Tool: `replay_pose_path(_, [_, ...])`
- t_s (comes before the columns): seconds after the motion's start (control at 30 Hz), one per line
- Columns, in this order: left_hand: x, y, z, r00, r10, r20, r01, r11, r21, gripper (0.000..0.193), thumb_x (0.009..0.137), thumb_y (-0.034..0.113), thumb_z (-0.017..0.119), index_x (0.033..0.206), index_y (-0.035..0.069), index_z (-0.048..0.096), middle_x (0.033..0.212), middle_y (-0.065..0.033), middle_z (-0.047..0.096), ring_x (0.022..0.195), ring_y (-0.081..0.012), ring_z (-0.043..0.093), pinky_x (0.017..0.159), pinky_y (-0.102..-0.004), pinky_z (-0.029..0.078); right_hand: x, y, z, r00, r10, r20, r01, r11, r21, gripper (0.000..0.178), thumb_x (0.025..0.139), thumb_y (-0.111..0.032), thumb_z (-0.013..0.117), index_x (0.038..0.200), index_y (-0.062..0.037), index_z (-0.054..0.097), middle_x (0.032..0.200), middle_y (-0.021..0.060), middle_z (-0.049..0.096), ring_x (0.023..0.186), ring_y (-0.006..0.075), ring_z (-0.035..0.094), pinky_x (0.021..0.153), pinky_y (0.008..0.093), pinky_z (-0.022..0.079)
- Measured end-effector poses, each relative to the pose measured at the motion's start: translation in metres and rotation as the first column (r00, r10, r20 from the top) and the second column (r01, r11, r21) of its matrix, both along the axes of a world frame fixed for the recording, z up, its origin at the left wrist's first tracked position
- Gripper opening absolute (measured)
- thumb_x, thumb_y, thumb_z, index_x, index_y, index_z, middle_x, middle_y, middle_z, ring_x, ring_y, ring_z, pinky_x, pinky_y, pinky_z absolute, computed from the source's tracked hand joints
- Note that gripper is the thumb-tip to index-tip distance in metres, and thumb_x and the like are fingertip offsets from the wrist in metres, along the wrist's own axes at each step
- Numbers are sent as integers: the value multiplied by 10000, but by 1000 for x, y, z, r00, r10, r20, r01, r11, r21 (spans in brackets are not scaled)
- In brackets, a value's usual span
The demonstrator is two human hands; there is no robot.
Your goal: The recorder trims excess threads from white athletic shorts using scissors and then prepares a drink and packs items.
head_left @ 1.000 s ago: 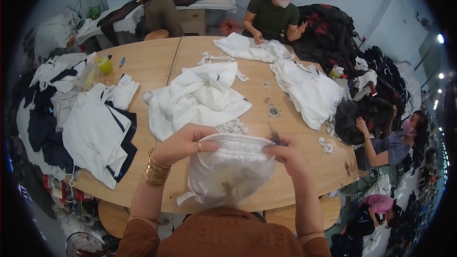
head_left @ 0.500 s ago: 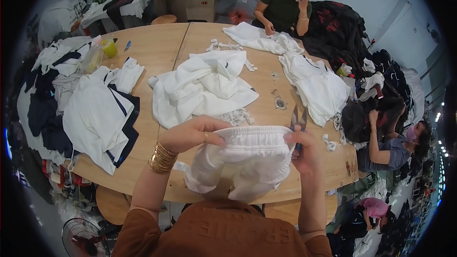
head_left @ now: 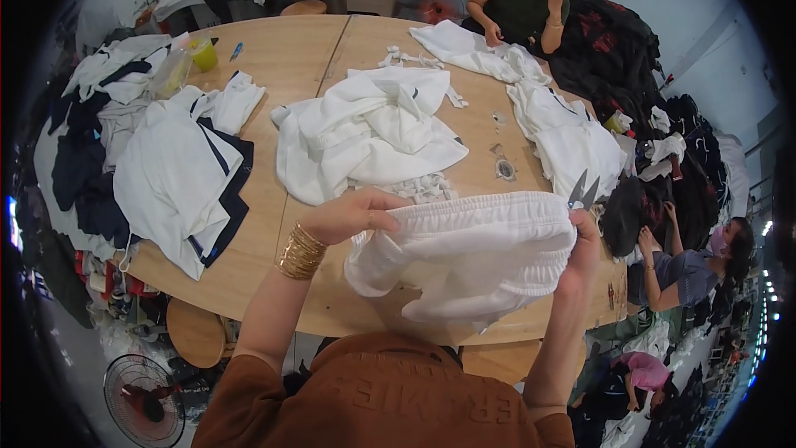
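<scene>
Between my hands hangs a pair of white elastic-waisted shorts (head_left: 485,253), its gathered waistband stretched sideways over the near part of the table. My left hand (head_left: 352,216), with gold bangles at the wrist, pinches the band's left end. The right end is gripped by my right hand (head_left: 585,245). Tucked in that same hand are small scissors (head_left: 585,192), blades pointing up and apart; their handles are mostly hidden. Just beyond the shorts lies a heap of white garments (head_left: 365,137), with white fabric scraps (head_left: 427,187) at its near side.
White garments with navy trim (head_left: 170,174) lie at the table's left, near a yellow cup (head_left: 202,55). More white cloth (head_left: 564,137) lies at right, past a watch (head_left: 503,168). A masked co-worker (head_left: 522,4) sits across the wooden table (head_left: 307,50); another (head_left: 684,261) sits at right.
My right hand has moved right with the scissors, drawing the waistband out wider. The shorts have swung rightward. The whole view has shifted slightly.
</scene>
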State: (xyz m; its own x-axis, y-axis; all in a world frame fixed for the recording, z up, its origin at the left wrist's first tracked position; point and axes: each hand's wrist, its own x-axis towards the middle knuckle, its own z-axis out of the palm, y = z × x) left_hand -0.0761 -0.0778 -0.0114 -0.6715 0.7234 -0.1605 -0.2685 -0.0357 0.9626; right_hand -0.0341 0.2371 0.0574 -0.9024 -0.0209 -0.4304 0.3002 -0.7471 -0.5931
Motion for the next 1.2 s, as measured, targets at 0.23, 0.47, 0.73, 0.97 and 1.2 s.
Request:
replay_pose_path(0.23, [5, 7, 5, 991, 21, 130, -25, 999, 35, 448, 763, 71, 567, 1179, -89, 513, 1068, -80, 602, 931, -110, 555, 835, -236, 429, 4, 19, -4, 996, -87, 2, 87, 995, 51, 88, 754, -99, 509, 764, -39, 574, 656, 16, 615, 381, 54, 425, 360, 169, 355])
replay_pose_path(0.47, [-3, 15, 32, 963, 190, -189, -212, 972, -104, 363, 763, 55, 532, 1104, -68, 561, 843, 17, 585, 708, -31, 484, 636, -168, 398, -2, 39, -10, 975, -220, -44, 219, 896, 387, 149, 748, -121, 550, 845, -27, 614, 786, 60, 646, 711, 163, 622, 662, 282, 509])
replay_pose_path(0.73, [11, 0, 103, 711, 415, -568, -451, 888, 84, 197, 777, 6, 479, 925, -42, 600, 785, -12, 591, 718, -66, 493, 656, -201, 406, 26, -3, 63, 851, 36, -524, 466, 408, 785, 141, 786, -93, 604, 864, 22, 632, 711, -34, 577, 609, 37, 458, 535, 174, 329])
replay_pose_path(0.97, [37, -48, -9, 205, 278, -938, -608, 788, 101, 276, 734, -43, 460, 940, 27, 630, 933, -79, 630, 891, -230, 575, 831, -328, 416, 68, -56, -70, 731, 580, -360, 391, 78, 917, 354, 678, -3, 640, 1015, -108, 620, 895, 73, 645, 671, 204, 616, 598, 310, 479])
replay_pose_path(1.2, [122, -128, -139, 806, -13, -591, -567, 269, -779, 254, 728, -3, 532, 931, 104, 641, 1113, -112, 574, 1100, -288, 480, 922, -437, 358, 128, -47, -188, 895, 402, 194, -204, -18, 979, 154, 772, -51, 590, 920, -61, 632, 860, 82, 653, 763, 224, 633, 654, 297, 476])
